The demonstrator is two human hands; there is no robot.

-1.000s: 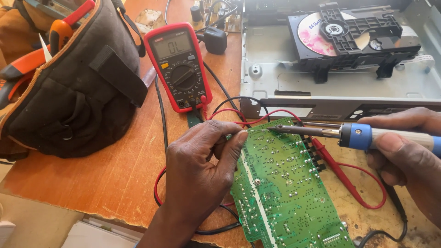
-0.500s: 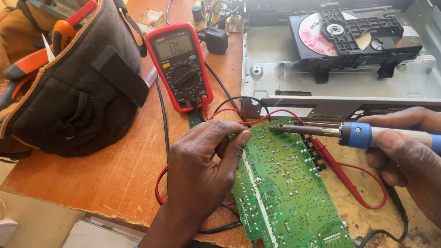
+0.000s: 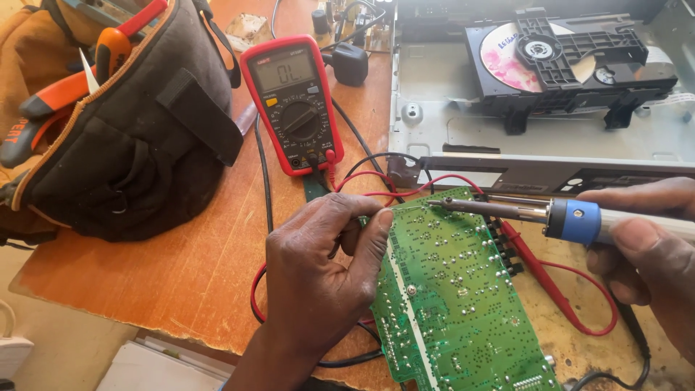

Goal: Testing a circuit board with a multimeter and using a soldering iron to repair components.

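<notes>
A green circuit board (image 3: 456, 304) lies solder side up on the wooden table. My left hand (image 3: 318, 279) rests at the board's left edge, thumb and fingers pinched together near the top corner; what they pinch is too small to see. My right hand (image 3: 644, 253) grips a soldering iron (image 3: 536, 212) with a blue collar, its tip touching the board's upper edge. A red probe (image 3: 539, 271) lies along the board's right side.
A red multimeter (image 3: 293, 101) with red and black leads (image 3: 376, 177) sits behind the board. A black tool bag (image 3: 116, 123) with orange-handled tools stands at the left. An opened disc player chassis (image 3: 536, 94) with a disc occupies the back right. The table's front edge (image 3: 145, 318) is close.
Both hands have stayed almost still. The iron's tip remains at the board's upper edge, and my left fingers have shifted only slightly.
</notes>
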